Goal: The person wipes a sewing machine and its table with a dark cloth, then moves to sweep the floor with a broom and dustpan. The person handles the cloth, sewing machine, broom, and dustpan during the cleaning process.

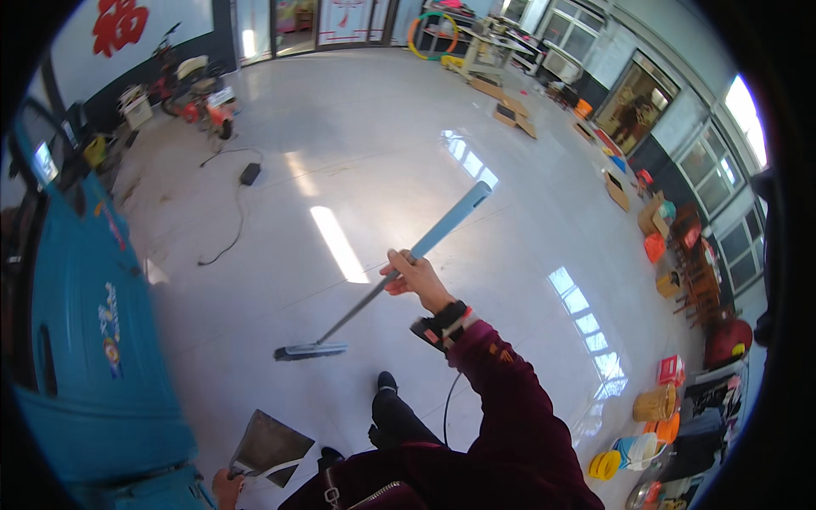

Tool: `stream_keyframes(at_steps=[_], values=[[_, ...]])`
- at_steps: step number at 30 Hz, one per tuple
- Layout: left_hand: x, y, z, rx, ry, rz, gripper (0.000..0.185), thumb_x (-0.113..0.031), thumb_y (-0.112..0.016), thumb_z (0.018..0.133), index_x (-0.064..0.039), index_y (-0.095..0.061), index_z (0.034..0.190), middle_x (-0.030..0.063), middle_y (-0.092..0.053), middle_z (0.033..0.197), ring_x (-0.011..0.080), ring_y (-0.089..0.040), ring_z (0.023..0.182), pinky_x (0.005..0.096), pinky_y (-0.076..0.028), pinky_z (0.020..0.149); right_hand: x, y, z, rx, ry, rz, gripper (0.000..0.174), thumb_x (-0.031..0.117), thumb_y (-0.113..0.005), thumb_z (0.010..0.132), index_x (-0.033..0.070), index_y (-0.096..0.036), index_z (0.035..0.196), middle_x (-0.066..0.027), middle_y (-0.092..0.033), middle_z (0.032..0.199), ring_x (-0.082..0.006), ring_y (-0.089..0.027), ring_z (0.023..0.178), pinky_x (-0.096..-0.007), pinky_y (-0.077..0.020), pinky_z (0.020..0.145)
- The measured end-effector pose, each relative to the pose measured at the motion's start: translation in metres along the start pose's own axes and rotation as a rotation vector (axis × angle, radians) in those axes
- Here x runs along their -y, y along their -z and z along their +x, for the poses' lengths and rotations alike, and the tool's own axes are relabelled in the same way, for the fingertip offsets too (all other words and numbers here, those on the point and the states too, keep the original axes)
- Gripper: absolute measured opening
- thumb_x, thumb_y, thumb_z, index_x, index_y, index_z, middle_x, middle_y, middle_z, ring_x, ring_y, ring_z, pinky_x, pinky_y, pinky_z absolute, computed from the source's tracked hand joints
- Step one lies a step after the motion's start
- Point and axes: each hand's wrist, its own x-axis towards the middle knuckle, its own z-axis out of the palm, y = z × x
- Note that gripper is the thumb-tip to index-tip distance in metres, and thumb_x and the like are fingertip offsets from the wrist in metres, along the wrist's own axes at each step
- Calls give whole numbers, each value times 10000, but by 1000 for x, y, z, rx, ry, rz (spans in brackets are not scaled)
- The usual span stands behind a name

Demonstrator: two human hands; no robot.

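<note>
My right hand [414, 277] is closed around the handle of a long push broom [363, 310], just below its light-blue grip sleeve [451, 218]. The broom slants down to the left, and its bristle head [310, 350] is at the tiled floor [382, 159] ahead of my feet. At the lower left, my left hand [227, 488] grips the near corner of a grey-brown dustpan [271, 446] with a pale edge. Part of that hand is cut off by the picture's rim. I cannot tell whether the dustpan touches the floor.
A blue vehicle [89, 306] stands close on my left. A power adapter [250, 173] with its cord lies on the floor ahead, near a parked red electric scooter [204, 108]. Flattened cardboard [510, 111] lies farther off. Buckets [634, 451] and wooden chairs [701, 280] line the right wall.
</note>
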Motion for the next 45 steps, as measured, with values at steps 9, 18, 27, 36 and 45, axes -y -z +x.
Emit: stream_keyframes(at_steps=[9,18,27,36,45], values=[[-200,-100,161,179,-344,568,222,-260,-691,800,-89,-578,713,20,-481,510,133,-432,423,350,-315,388,-57,289,-33,198,39,623,265,172,-436,973,-1,-549,1139,-156,-566,1218,-310,-628,1044,-414,-493,973],[-542,-286,252,237,-417,508,295,-200,-698,729,-1,-588,542,56,-524,463,126,-500,411,320,-367,400,-76,502,-35,-446,-71,645,143,36,-579,874,24,-510,999,-111,-553,1028,-282,-647,931,-381,-543,880],[-855,-520,358,157,-694,659,372,-327,-761,657,-15,-609,793,156,-643,756,312,-636,713,399,-498,658,-60,672,46,-987,-123,662,351,4,-509,845,5,-459,1193,-224,-457,1252,-248,-656,907,-326,-577,765],[-1123,-737,435,196,-776,632,372,-307,-768,652,-33,-621,856,130,-669,787,260,-661,728,369,-519,668,-96,883,144,-733,-42,1346,107,139,-487,964,34,-465,957,-50,-540,840,-37,-546,594,-214,-379,453],[-1385,-967,465,201,-768,632,375,-324,-763,643,-42,-648,863,107,-672,786,221,-662,703,346,-526,651,-36,1171,355,-488,178,1720,150,138,-482,974,-8,-467,1003,-35,-548,864,-60,-573,639,-247,-413,518]])
